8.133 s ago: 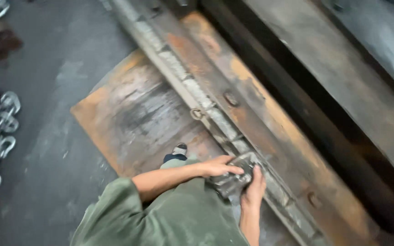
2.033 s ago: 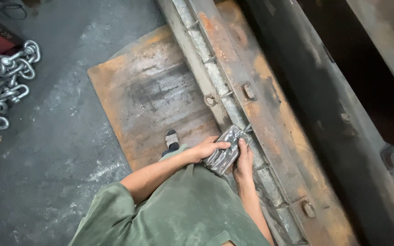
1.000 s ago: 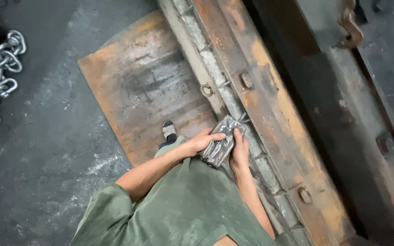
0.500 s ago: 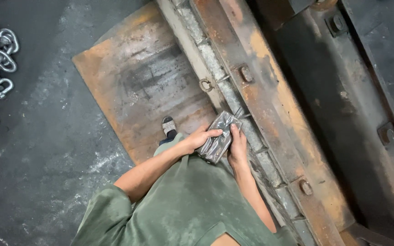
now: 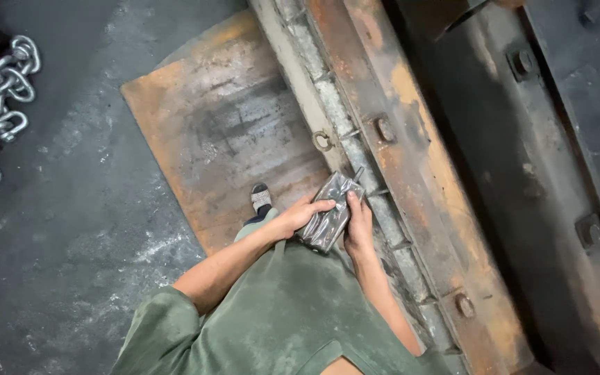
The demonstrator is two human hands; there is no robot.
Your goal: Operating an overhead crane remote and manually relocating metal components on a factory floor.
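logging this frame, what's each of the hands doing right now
Left hand: closed on the shiny grey packet.
Right hand: holding the same packet's other side.

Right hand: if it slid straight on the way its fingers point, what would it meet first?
The right hand already touches the shiny packet; beyond it, probably the rusty beam, though depth is unclear.

Dark concrete floor (image 5: 71, 229), rusty steel plate (image 5: 223, 132)

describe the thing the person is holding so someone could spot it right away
Start at the long rusty steel beam running diagonally across the floor. At its near edge, the left hand and right hand hold a crinkled silvery packet. It is the only shiny, soft-looking thing among rusted metal.
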